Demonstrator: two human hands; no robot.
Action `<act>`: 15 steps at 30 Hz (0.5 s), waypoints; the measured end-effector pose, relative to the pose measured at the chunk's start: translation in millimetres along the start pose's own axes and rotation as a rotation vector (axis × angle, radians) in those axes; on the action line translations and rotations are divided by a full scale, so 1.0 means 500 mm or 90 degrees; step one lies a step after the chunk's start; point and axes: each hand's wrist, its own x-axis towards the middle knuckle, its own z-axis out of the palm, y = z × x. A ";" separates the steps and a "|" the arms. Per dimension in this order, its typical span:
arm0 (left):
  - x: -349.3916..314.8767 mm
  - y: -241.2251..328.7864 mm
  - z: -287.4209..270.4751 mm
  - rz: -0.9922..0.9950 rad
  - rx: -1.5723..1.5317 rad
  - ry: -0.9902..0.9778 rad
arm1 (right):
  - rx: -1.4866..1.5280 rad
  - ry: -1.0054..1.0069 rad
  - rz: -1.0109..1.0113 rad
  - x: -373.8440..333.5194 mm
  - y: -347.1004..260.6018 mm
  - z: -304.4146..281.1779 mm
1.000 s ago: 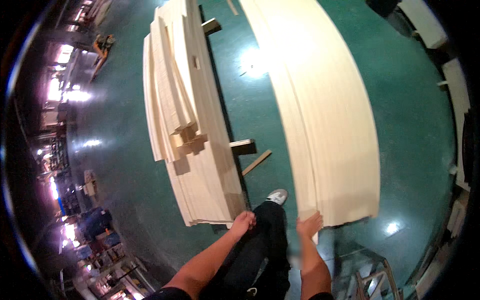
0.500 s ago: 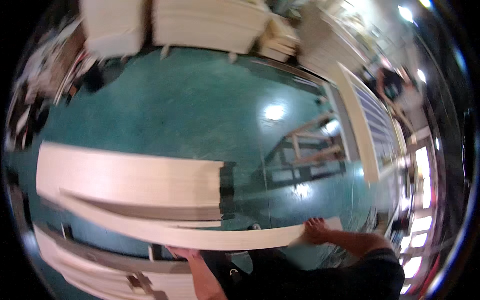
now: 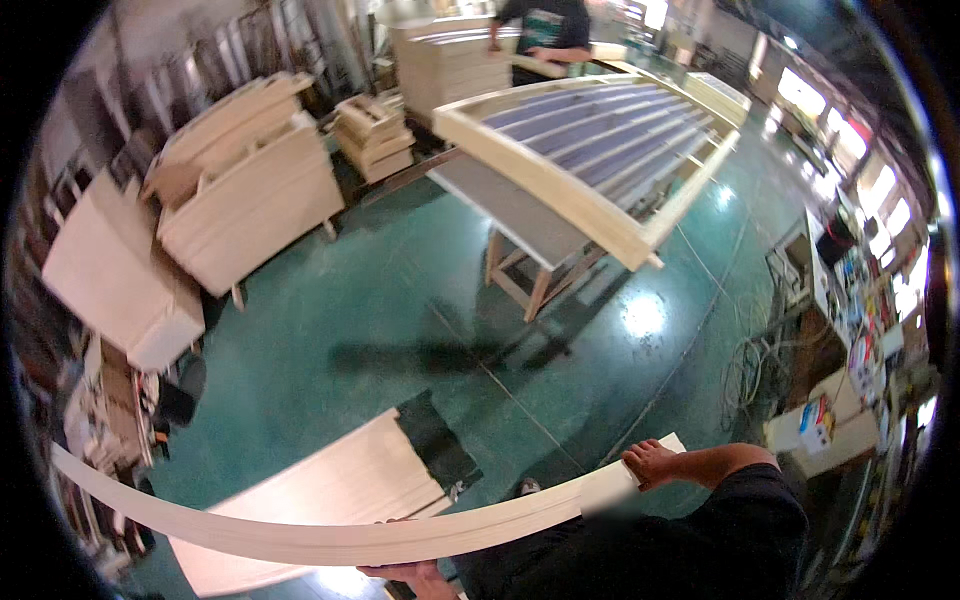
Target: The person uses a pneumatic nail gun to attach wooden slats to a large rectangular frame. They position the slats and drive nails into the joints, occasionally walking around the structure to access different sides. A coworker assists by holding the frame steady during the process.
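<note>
Holding a long pale plank (image 3: 250,535) across the lower part of the frame, from the left rim to the lower right. Clasping it near its right end with the right hand (image 3: 655,464), fingers curled over the edge. Cradling it at lower centre with the left hand (image 3: 415,572), fingers partly hidden but showing at both edges. Overlapping a pale panel (image 3: 320,480) at lower left. Facing a slatted frame (image 3: 550,175) at upper centre-right, near a co-worker (image 3: 545,30).
</note>
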 end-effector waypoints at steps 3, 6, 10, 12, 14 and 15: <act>0.011 -0.057 0.233 -0.053 0.097 -0.011 | 0.063 0.101 0.024 0.045 0.061 0.108; 0.078 -0.221 0.373 -0.184 0.175 0.001 | 0.178 0.180 0.188 -0.002 0.049 0.298; 0.046 -0.388 0.476 -0.389 0.190 -0.109 | 0.348 0.319 0.279 -0.034 -0.012 0.436; 0.027 -0.493 0.487 -0.337 0.326 -0.161 | 0.581 0.370 0.282 -0.041 -0.066 0.396; -0.024 -0.582 0.568 -0.490 0.370 -0.224 | 0.583 0.343 0.364 -0.084 -0.128 0.432; -0.031 -0.633 0.582 -0.554 0.340 -0.312 | 0.631 0.427 0.393 -0.087 -0.154 0.447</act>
